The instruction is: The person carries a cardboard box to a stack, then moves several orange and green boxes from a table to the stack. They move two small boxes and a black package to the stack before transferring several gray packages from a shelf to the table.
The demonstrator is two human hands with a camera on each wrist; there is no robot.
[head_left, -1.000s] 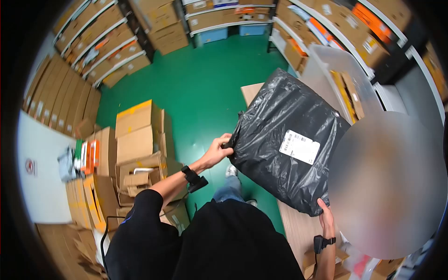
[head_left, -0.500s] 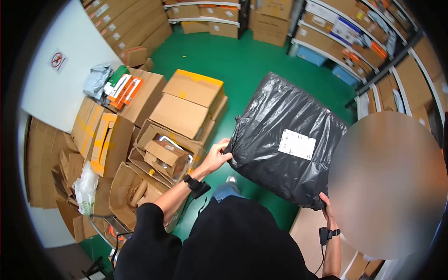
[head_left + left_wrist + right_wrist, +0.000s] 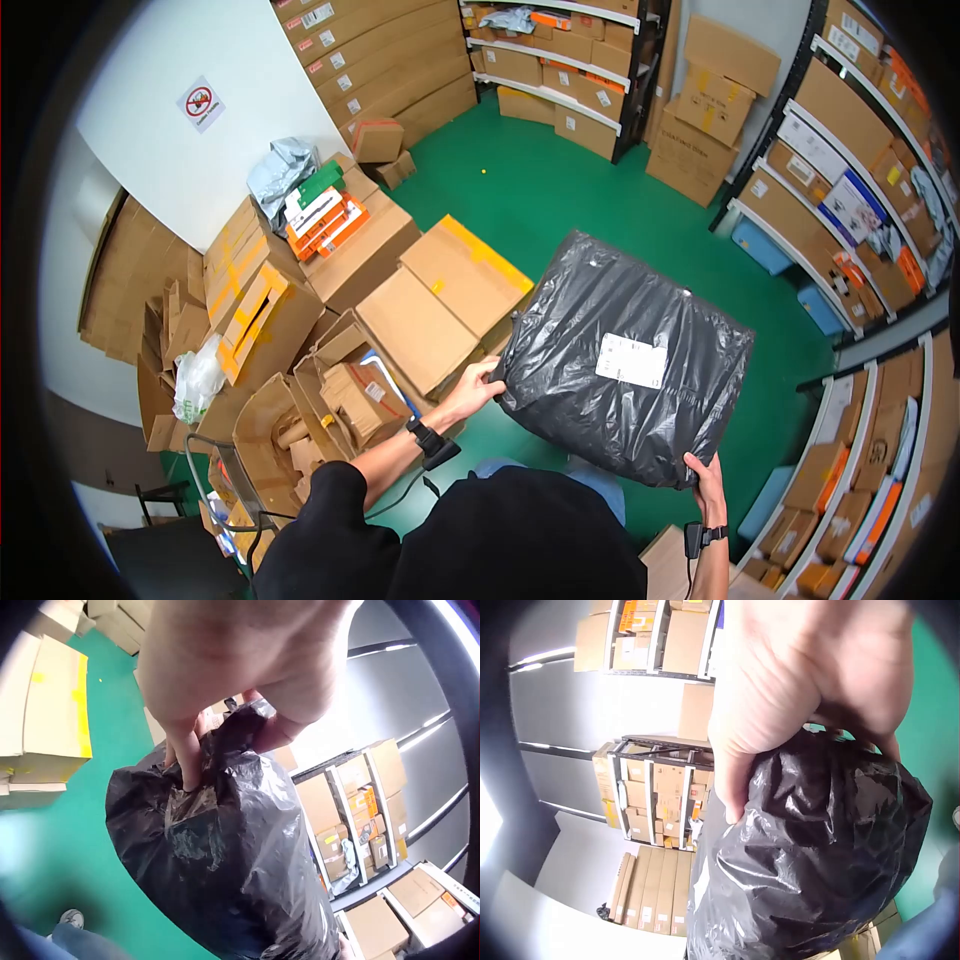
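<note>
A bulky parcel in shiny black plastic, with a white label on its upper face, is held out in front of the body. My left hand grips its left corner; in the left wrist view the thumb and fingers pinch gathered plastic. At the near right corner my right hand grips the wrapping, its thumb on top. The right wrist view shows that thumb pressed along the black plastic, while the other fingers are mostly hidden behind the parcel.
Left of the parcel stand stacked cartons and open cardboard boxes. Orange and white packets and a grey plastic bag lie on a carton. Loaded shelves line the right side and back. Below is a green floor; a pale tabletop shows near the bottom.
The view has swung left toward the stacked cartons. The parcel, in both hands throughout, has moved away from the table and now hangs over the floor. A blurred patch at right is gone.
</note>
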